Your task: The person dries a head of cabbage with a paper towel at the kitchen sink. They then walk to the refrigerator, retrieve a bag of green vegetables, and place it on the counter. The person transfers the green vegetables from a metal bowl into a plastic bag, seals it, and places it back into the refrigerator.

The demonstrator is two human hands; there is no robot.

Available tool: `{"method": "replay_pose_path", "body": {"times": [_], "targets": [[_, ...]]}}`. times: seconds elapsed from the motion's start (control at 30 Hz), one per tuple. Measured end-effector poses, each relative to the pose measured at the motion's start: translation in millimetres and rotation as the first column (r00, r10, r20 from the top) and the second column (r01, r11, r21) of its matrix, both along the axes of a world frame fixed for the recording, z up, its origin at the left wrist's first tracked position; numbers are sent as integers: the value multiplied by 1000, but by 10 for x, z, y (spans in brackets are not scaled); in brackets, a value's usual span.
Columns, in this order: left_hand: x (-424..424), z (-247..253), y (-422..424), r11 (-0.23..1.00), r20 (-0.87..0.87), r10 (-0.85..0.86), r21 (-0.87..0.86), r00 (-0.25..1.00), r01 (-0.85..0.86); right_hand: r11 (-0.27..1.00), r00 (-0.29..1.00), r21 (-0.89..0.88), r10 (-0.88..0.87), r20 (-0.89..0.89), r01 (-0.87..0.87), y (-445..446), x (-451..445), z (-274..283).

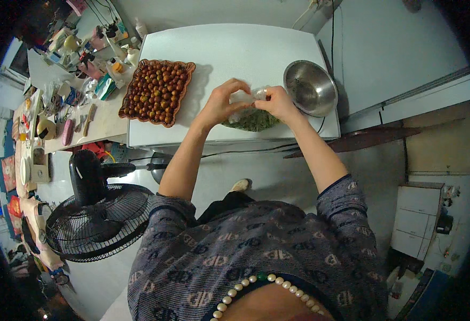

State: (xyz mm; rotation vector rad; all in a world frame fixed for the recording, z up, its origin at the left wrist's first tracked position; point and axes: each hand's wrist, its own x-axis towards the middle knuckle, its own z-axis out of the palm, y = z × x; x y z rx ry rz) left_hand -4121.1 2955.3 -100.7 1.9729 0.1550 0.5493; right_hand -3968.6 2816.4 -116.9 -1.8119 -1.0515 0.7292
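Observation:
A clear plastic bag [242, 97] is drawn between my two hands at the front of the white table. My left hand [223, 101] curves around its left side, thumb and fingers on the plastic. My right hand [278, 103] pinches the bag on the other side, and the fingertips of both hands nearly meet. Just under the hands lies a mound of green leafy stuff [255, 121]; whether all of it is inside the bag I cannot tell. Close to my right hand stands a steel bowl [314, 90], tilted in view, with small bits on its inner wall.
A brown wavy-rimmed basket [192, 69] of small round reddish-brown fruits sits on the white table [235, 52] at the left. Beyond it is a cluttered side table [108, 130] with a brush [89, 119]. A black standing fan [98, 224] is at my left, and a cable [239, 151] runs along the table's front.

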Motion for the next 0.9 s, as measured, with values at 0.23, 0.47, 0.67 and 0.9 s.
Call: {"method": "replay_pose_path", "body": {"times": [0.23, 0.47, 0.67, 0.9], "targets": [[148, -284, -71, 959, 133, -54, 282, 990, 14, 999, 998, 23, 48, -41, -47, -58, -18, -17], [206, -85, 199, 912, 58, -288, -286, 956, 293, 989, 982, -17, 148, 119, -147, -34, 18, -79], [321, -260, 104, 736, -3, -546, -481, 838, 477, 953, 950, -33, 297, -93, -301, -98, 79, -81], [347, -376, 104, 834, -27, -443, -379, 896, 401, 949, 948, -56, 305, -93, -311, -142, 94, 43]]}}
